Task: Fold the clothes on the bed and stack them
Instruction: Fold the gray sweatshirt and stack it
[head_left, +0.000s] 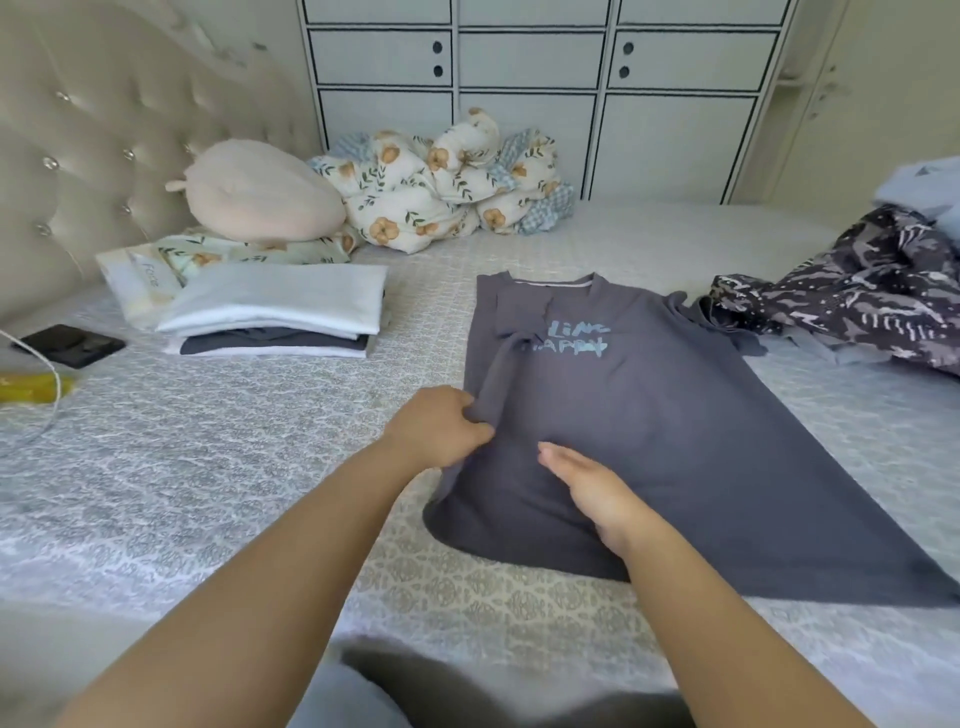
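Head view: we see a patterned bed w/ tufted headboard & cabinets behind, folded stack left, dark clothes pile right, our left hand pinching the grey T-shirt mid-bed, right hand flat on it.

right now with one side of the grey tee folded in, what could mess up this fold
The left hand pinches only the folded sleeve's end; pulling could drag the grey t-shirt askew under the flat right hand. The shirt's far sleeve lies bunched against the patterned garment, so folding that side might snag it.
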